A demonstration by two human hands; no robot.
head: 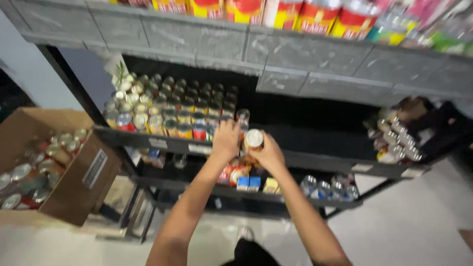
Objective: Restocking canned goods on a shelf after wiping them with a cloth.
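**Cans half shelved, box still part full**

While much of the middle shelf [315, 160] already carries cans, a wide stretch of it at centre and right of the frame stands bare. Judging by that, the stocking looks roughly half done: rows of cans [172, 106] fill the shelf's left part, packed several deep, and the cardboard box [74, 182] at lower left still holds a fair number of cans, so more seems left to place.

Grey shelving fills the upper frame, with red and yellow packages [295, 15] along the top shelf. A lower shelf [236, 192] carries small cartons and a few jars. At right, a small cluster of cans [396, 140] lies tilted on its side. Pale floor shows at the bottom, with a pale wall at far left.

At centre, the right hand [270, 156] has its grip closed round a can [254, 139], held upright just at the shelf's front edge beside the last row. The left hand [225, 140] rests, fingers curled, on the cans at the end of that row; whether its grip actually closes on one I cannot tell.
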